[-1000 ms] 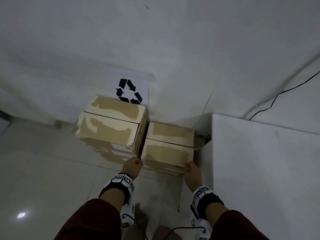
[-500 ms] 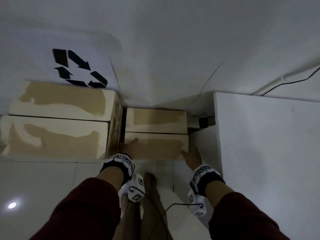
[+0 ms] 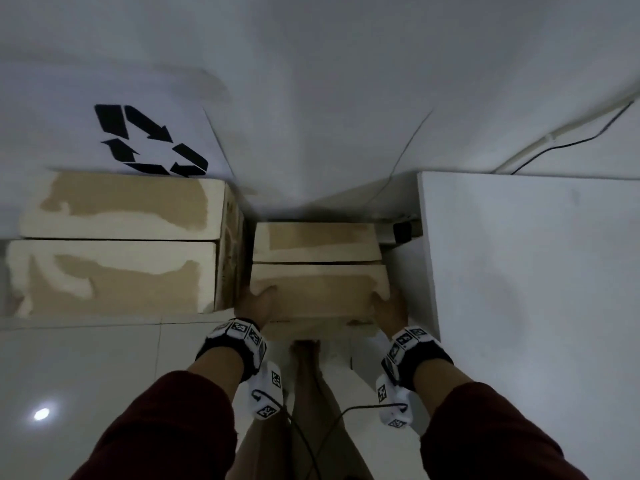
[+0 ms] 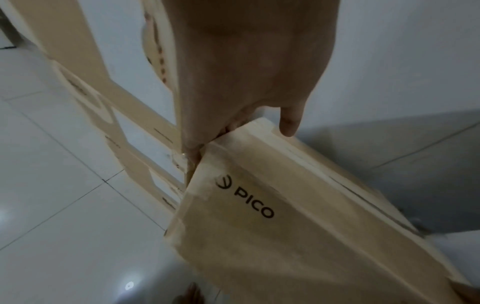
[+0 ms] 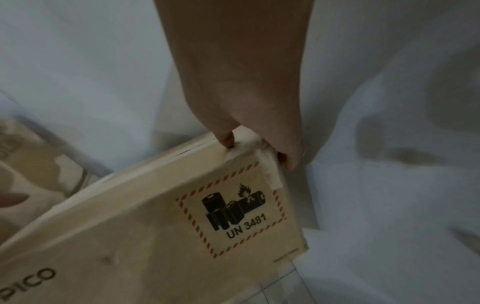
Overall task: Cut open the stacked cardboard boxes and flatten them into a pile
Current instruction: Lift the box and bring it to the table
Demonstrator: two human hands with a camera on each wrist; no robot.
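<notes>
Cardboard box gripped at both near corners, between the taller stack and the white cabinet.

Your left hand clasps its left corner, thumb on top; your right hand clasps the right corner, thumb on top; the head view shows two box stacks, the left stack beneath a recycling sign, the white cabinet to your right; only the left wrist view shows the PICO logo and fingers wedged between the boxes; only the right wrist view shows one battery label marked UN 3481.
</notes>
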